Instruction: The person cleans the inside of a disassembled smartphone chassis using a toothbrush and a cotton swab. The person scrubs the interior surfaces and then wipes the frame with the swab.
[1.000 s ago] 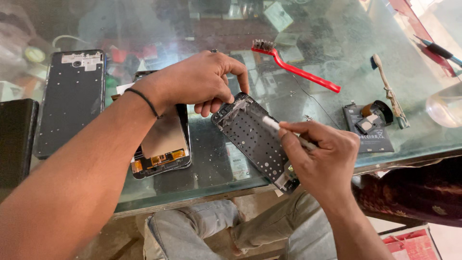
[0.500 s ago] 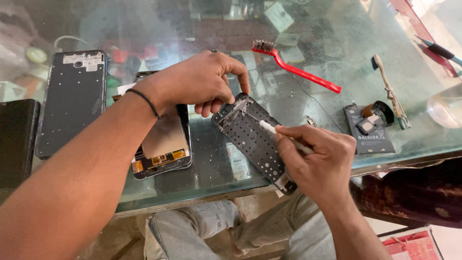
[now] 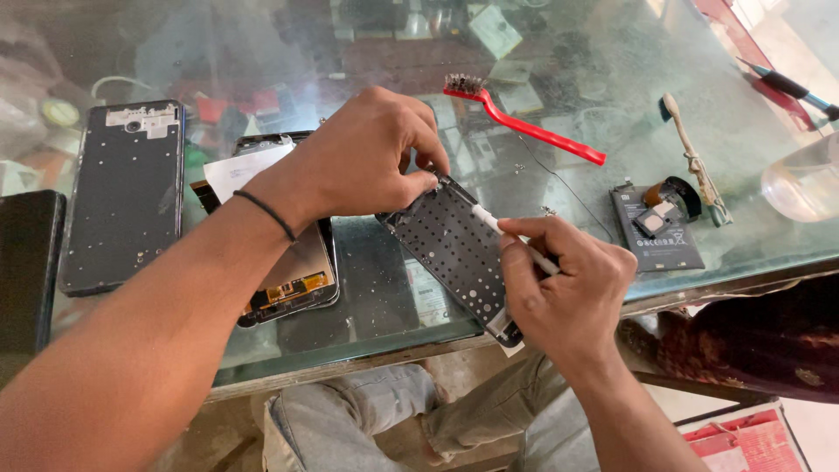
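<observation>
My left hand (image 3: 371, 157) grips the top edge of a black phone frame (image 3: 450, 253) dotted with small holes, holding it tilted over the front edge of the glass table (image 3: 367, 306). My right hand (image 3: 568, 288) pinches a thin white tool (image 3: 511, 234) like a pen, its tip resting on the upper right part of the frame. A black band circles my left wrist.
A phone display assembly (image 3: 293, 271) lies under my left forearm. Another black frame (image 3: 122, 197) and a dark phone (image 3: 26, 262) lie at the left. A red brush (image 3: 524, 127), a battery with small parts (image 3: 655, 227), a pale stick tool (image 3: 695, 162) and a clear dish (image 3: 804, 183) lie at the right.
My right hand slid the white tool up along the frame toward its top. My left hand kept its grip and barely moved.
</observation>
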